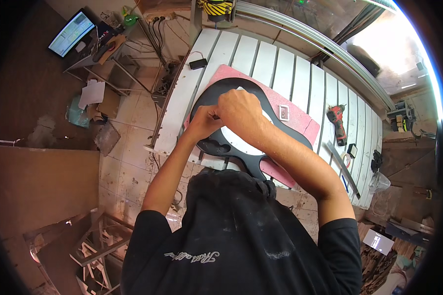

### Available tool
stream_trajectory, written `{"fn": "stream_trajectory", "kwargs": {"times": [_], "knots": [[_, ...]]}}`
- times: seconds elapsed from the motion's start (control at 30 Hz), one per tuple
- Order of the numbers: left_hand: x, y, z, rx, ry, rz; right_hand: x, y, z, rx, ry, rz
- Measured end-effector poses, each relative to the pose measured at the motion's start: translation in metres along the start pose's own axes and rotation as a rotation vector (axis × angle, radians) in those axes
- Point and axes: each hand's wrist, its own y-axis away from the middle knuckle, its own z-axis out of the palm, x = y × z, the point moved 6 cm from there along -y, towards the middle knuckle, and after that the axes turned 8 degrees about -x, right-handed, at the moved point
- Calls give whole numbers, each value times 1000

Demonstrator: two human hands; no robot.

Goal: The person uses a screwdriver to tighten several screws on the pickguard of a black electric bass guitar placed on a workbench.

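Over the slatted white table lies a large black panel (291,135) with curved edges and cut-outs, resting on a pink sheet (305,123). A white rounded area (237,142) shows in its middle, partly under my forearm. My left hand (205,122) is closed in a pinch above the panel's left part. Right beside it, my right hand (239,109) is curled closed, knuckles up, above the panel's upper middle. The two hands meet or nearly meet, and whatever is in their fingers is hidden. A small white rectangular frame (284,113) lies on the pink sheet to the right.
On the table's right are a red and black cordless drill (336,124), a metal straightedge (344,170) and a small black box (352,150). A black device (198,64) with a wire sits at the far left corner. A lit monitor (72,32) stands beyond, at upper left.
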Motion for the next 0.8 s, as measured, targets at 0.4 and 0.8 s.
{"fn": "stream_trajectory", "kwargs": {"times": [0.4,0.8], "knots": [[1,-5,3,-11,120,28,9,2,11,86,13,-49],[9,-5,1,-1,139,122,6,3,7,116,-33,-107]]}}
